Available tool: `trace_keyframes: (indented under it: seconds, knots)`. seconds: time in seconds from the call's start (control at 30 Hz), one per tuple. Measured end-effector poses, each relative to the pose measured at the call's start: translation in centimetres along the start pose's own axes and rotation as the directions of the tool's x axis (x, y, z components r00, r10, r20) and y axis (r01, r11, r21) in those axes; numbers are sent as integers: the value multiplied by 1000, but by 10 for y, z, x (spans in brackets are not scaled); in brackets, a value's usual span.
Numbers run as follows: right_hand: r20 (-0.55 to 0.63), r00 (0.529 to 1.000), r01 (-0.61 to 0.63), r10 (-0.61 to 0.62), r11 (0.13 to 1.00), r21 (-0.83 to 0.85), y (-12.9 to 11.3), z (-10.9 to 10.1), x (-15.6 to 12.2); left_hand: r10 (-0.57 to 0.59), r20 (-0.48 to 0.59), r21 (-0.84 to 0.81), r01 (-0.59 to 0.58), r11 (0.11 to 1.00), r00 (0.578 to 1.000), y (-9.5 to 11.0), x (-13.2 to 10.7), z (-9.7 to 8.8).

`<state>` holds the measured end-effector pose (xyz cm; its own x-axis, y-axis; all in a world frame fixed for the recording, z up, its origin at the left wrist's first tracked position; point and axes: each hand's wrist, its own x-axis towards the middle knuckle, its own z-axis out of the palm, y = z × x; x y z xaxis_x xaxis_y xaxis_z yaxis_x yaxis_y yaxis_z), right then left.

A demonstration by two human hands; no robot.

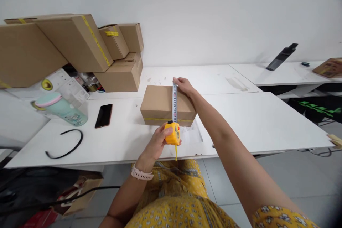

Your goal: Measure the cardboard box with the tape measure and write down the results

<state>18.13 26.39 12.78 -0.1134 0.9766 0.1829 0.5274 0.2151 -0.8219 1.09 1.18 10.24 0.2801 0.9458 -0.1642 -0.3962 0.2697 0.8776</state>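
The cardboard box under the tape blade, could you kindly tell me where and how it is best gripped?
Probably at the left and right ends of the cardboard box, one palm on each, coming from the sides. It sits flat and looks longer sideways than front to back, and the tape blade crosses its top between those ends.

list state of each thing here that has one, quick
Cardboard box, looks closed
Tape measure, blade pulled out across the box top
Phone, face up, screen dark
Tumbler, lid on
Black strip, bent in a curve
Left hand, gripping the tape measure's case
Right hand, fingertips at the blade's far end
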Motion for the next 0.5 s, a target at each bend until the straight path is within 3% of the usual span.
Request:
trace_keyframes:
  seconds: [0.1, 0.2, 0.27, 0.4, 0.5]
  knots:
    - [-189, 982, 66, -20, 967, 244, 11, -21, -25, 158, -104, 122, -145, 982, 982, 4, -11, -23]
    - [-339, 938, 37, 70, 953, 301, 33, -38, -75, 382, -278, 306, -296, 905, 881, 10, -14, -58]
    - [-362, 924, -7, 123, 951, 308, 51, -41, -114, 449, -351, 351, -329, 877, 822, 12, -9, -81]
    - [-278, 951, -53, 135, 958, 283, 73, -28, -174, 395, -323, 283, -311, 908, 860, 12, 9, -109]
    - [-198, 980, 11, 33, 976, 215, 71, -20, -186, 371, -281, 254, -304, 918, 885, 16, 16, -108]
